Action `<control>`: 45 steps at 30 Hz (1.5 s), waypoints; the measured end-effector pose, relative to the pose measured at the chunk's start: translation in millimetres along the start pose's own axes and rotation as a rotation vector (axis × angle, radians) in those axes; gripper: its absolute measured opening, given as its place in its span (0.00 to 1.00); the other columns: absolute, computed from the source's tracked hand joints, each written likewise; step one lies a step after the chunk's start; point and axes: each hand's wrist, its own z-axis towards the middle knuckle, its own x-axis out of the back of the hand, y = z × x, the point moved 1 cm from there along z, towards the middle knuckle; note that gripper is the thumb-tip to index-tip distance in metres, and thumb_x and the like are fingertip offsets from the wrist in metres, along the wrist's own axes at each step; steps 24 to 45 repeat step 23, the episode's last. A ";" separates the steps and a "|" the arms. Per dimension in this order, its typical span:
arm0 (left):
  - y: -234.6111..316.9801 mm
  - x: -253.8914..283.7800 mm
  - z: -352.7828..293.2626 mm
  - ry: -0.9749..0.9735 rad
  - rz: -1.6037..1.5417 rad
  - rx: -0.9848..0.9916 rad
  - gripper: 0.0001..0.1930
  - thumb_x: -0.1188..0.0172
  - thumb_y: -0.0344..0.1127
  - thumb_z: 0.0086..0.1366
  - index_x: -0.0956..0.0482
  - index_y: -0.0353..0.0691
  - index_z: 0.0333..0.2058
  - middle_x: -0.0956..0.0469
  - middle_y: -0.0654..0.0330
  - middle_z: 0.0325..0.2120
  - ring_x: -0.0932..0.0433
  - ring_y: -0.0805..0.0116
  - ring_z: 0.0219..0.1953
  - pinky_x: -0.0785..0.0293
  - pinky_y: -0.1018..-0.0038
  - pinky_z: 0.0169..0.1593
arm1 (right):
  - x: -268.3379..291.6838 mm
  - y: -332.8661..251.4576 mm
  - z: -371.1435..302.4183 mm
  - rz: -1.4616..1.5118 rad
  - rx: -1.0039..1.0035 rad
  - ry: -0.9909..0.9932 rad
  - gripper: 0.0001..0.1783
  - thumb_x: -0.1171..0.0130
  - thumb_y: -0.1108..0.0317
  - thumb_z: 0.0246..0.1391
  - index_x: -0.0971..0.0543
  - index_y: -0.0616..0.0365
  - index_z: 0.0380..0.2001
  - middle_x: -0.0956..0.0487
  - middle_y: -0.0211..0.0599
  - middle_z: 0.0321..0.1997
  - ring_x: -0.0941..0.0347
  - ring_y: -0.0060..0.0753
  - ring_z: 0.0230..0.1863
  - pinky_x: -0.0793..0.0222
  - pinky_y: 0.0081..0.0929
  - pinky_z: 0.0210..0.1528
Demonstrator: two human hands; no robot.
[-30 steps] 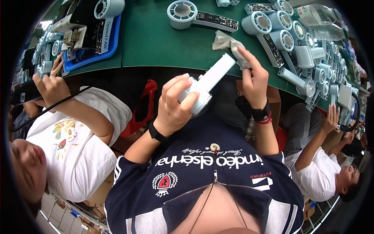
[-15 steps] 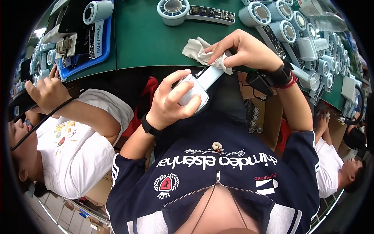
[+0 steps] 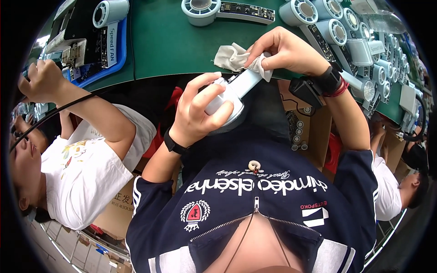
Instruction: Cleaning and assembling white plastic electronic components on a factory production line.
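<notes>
Above my lap I hold a pale blue handheld fan (image 3: 244, 86), its round head toward me and its handle slanting up to the right. My left hand (image 3: 200, 104) is closed round the fan's head, fingers curled over the casing. A strip of dark circuit board shows along the handle's left side. With my right hand (image 3: 284, 52) I pinch a crumpled white cloth (image 3: 232, 58) wrapped over the handle's far end, hiding that end. Part of the cloth hangs loose to the left, over the edge of the green table (image 3: 168, 50).
Another fan with its circuit board exposed (image 3: 243, 11) lies on the table ahead. Many similar fans (image 3: 334, 32) crowd the right side. At left stands a blue tray (image 3: 122, 45) with fan parts. A co-worker's arm (image 3: 98, 98) reaches up at left; another person sits at right. A cardboard box (image 3: 314, 132) stands below the table.
My right hand and the cloth have shifted slightly at the handle's end; the left hand keeps its hold. The co-worker at left has raised their arm and hand.
</notes>
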 end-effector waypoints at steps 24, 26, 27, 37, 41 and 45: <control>24.7 -2.0 4.8 0.009 0.004 0.334 0.34 0.23 0.32 0.45 0.37 0.45 0.47 0.33 0.50 0.47 0.26 0.54 0.46 0.24 0.65 0.44 | -76.2 34.8 -38.9 -0.813 0.367 1.005 0.25 0.44 0.80 0.46 0.19 0.54 0.50 0.21 0.51 0.51 0.30 0.50 0.62 0.41 0.45 0.66; 24.7 -2.0 4.8 0.009 0.004 0.334 0.34 0.23 0.32 0.45 0.37 0.45 0.47 0.33 0.50 0.47 0.26 0.54 0.46 0.24 0.65 0.44 | -76.2 34.8 -38.9 -0.813 0.367 1.005 0.25 0.44 0.80 0.46 0.19 0.54 0.50 0.21 0.51 0.51 0.30 0.50 0.62 0.41 0.45 0.66; 24.7 -2.0 4.8 0.009 0.004 0.334 0.34 0.23 0.32 0.45 0.37 0.45 0.47 0.33 0.50 0.47 0.26 0.54 0.46 0.24 0.65 0.44 | -76.2 34.8 -38.9 -0.813 0.367 1.005 0.25 0.44 0.80 0.46 0.19 0.54 0.50 0.21 0.51 0.51 0.30 0.50 0.62 0.41 0.45 0.66; 24.7 -2.0 4.8 0.009 0.004 0.334 0.34 0.23 0.32 0.45 0.37 0.45 0.47 0.33 0.50 0.47 0.26 0.54 0.46 0.24 0.65 0.44 | -76.2 34.8 -38.9 -0.813 0.367 1.005 0.25 0.44 0.80 0.46 0.19 0.54 0.50 0.21 0.51 0.51 0.30 0.50 0.62 0.41 0.45 0.66; 24.7 -2.0 4.8 0.009 0.004 0.334 0.34 0.23 0.32 0.45 0.37 0.45 0.47 0.33 0.50 0.47 0.26 0.54 0.46 0.24 0.65 0.44 | -76.2 34.8 -38.9 -0.813 0.367 1.005 0.25 0.44 0.80 0.46 0.19 0.54 0.50 0.21 0.51 0.51 0.30 0.50 0.62 0.41 0.45 0.66; 24.7 -2.0 4.8 0.009 0.004 0.334 0.34 0.23 0.32 0.45 0.37 0.45 0.47 0.33 0.50 0.47 0.26 0.54 0.46 0.24 0.65 0.44 | -76.2 34.8 -38.9 -0.813 0.367 1.005 0.25 0.44 0.80 0.46 0.19 0.54 0.50 0.21 0.51 0.51 0.30 0.50 0.62 0.41 0.45 0.66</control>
